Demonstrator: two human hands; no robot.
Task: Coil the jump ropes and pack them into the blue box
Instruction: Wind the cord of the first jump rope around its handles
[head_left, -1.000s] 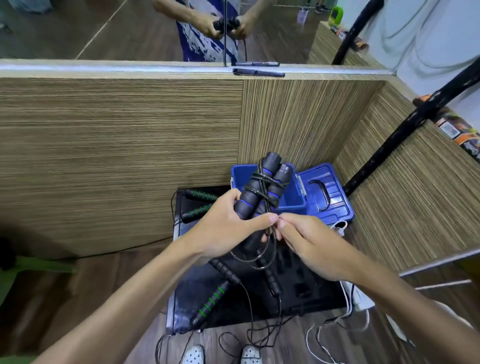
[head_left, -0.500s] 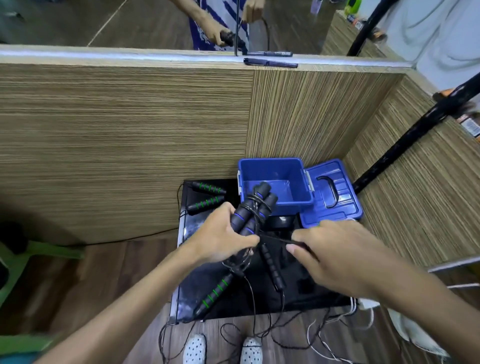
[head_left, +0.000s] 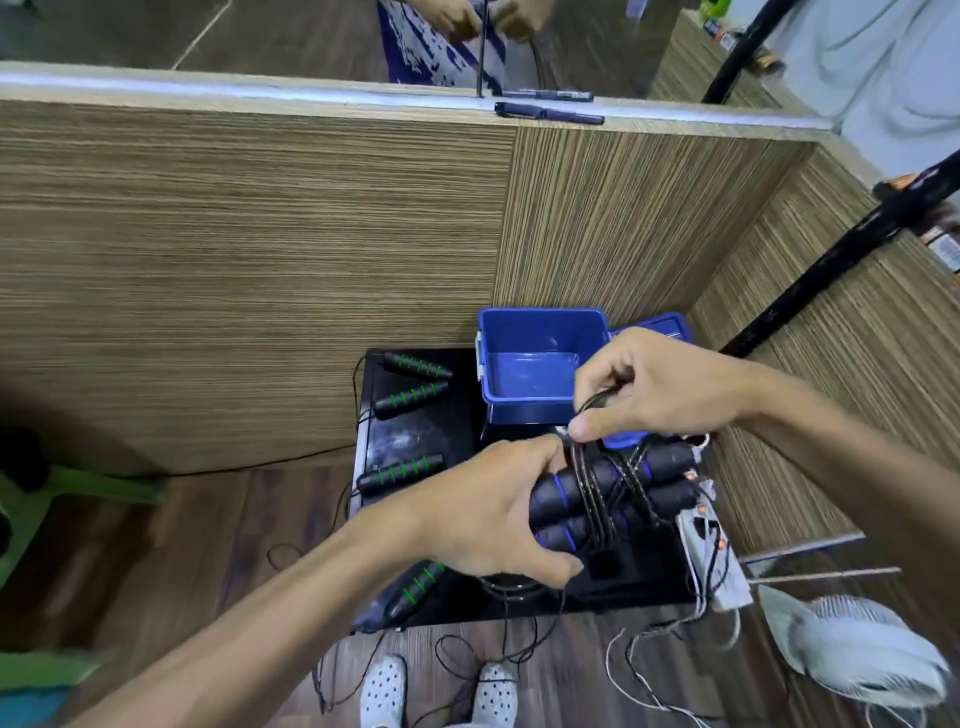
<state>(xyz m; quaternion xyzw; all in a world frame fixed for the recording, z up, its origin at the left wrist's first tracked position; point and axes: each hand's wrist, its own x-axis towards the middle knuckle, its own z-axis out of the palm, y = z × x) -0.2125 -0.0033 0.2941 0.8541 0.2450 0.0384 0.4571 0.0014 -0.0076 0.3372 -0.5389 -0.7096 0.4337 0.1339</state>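
My left hand (head_left: 488, 514) grips a pair of black jump-rope handles with blue rings (head_left: 608, 493), lying side by side and pointing right, with black cord wrapped around their middle. My right hand (head_left: 654, 389) is just above them and pinches a loop of that cord. The open blue box (head_left: 540, 358) stands behind my hands on a black table (head_left: 421, 436), its inside bare. Its blue lid (head_left: 654, 325) lies to the right, mostly hidden by my right hand.
Several black handles with green rings (head_left: 410, 395) lie on the table's left part and front edge, their cords trailing to the wooden floor. Wood-panelled walls close in behind and to the right. A black pole (head_left: 831, 260) leans at the right. A white power strip (head_left: 717, 561) hangs off the table's right edge.
The handle bundle swung from pointing up to lying sideways, pointing right. My right hand rose from the table to above the bundle, pulling the cord over it.
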